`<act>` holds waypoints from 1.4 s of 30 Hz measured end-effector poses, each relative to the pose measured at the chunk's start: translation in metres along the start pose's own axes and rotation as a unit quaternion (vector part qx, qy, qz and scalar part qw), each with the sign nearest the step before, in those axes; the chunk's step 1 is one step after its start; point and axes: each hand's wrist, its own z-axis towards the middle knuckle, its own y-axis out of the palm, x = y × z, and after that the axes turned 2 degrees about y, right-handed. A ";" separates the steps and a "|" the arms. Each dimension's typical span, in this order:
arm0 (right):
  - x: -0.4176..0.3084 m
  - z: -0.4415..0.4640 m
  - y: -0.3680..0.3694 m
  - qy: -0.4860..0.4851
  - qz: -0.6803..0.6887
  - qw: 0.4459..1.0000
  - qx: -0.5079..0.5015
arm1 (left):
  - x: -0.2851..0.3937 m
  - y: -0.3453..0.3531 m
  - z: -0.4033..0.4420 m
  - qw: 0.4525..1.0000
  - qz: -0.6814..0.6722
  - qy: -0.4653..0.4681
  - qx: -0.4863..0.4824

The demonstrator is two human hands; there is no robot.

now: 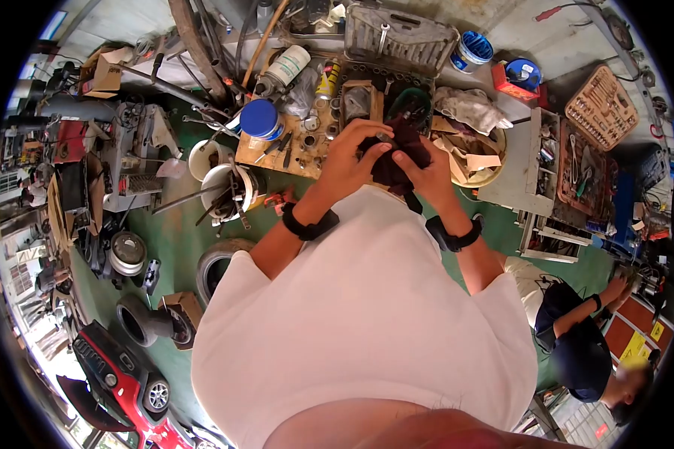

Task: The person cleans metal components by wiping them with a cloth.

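In front of my chest, my left hand pinches a small metal part between thumb and fingers; its exact kind is too small to tell. My right hand is closed on a dark maroon cloth, which hangs between both hands and touches the metal part. Just beyond them is a wooden workbench top with small metal pieces, a blue-lidded tub and a yellow spray can. An open socket case lies behind my hands.
A bin of cardboard scraps stands right of my hands. White buckets holding metal rods are at the left, near a tire. Another person works at the lower right. A red car is at the lower left.
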 end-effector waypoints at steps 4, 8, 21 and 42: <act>-0.010 -0.013 0.002 -0.040 -0.198 0.979 0.019 | 0.007 0.005 -0.003 0.987 -0.104 -0.122 0.021; -0.022 -0.019 0.002 -0.158 -0.321 0.931 0.072 | 0.002 0.010 -0.005 0.986 -0.121 -0.113 0.030; 0.032 -0.072 -0.063 -0.089 -0.318 0.942 -0.062 | -0.043 -0.027 -0.030 0.932 -0.169 -0.261 0.183; 0.208 -0.175 -0.195 0.351 0.475 0.800 0.103 | -0.278 0.047 -0.185 0.804 -0.004 -0.591 -0.069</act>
